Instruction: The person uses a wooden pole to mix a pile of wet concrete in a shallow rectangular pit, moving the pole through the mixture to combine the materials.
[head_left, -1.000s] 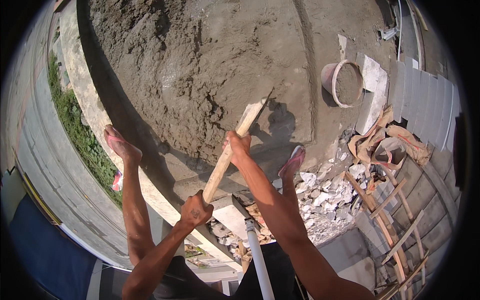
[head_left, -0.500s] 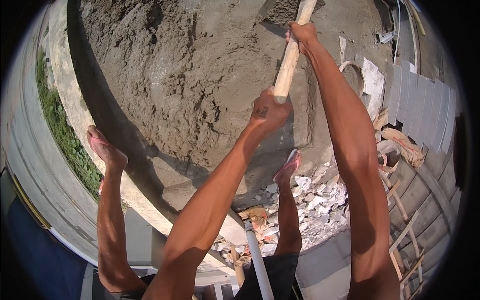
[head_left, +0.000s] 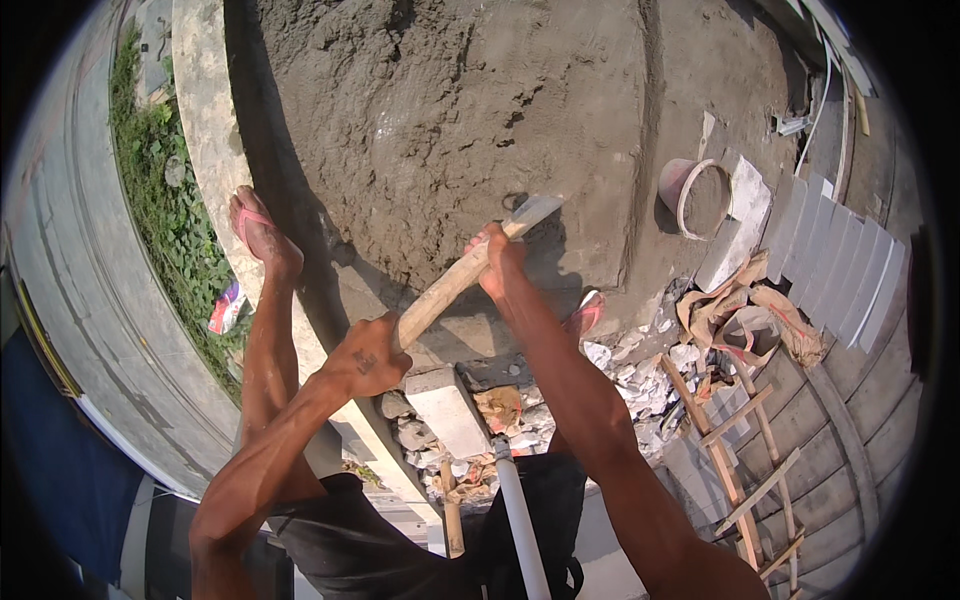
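Both my hands are closed around the wooden handle of a hoe [head_left: 445, 296], which slants up to the right across my front. My left hand [head_left: 368, 358] grips the near end. Higher up, my right hand [head_left: 499, 262] holds it close to the grey metal head, seen nearly edge-on. Below the head spreads wet grey mortar [head_left: 440, 130], lumpy on the left and smoother on the right. Whether the blade touches it, I cannot tell.
My left foot [head_left: 262, 235] in a pink flip-flop stands on a low concrete wall [head_left: 205, 110]; my right foot [head_left: 585, 312] is by the rubble. A bucket [head_left: 703, 198], grey panels [head_left: 830, 260], a wooden ladder [head_left: 715, 455], a concrete block [head_left: 447, 410] and a white pole [head_left: 522, 520] are around me.
The hoe has been drawn back toward me and swung to a flatter slant. Both hands came nearer, the left one moving down and leftward. My view has shifted, showing the bucket fully.
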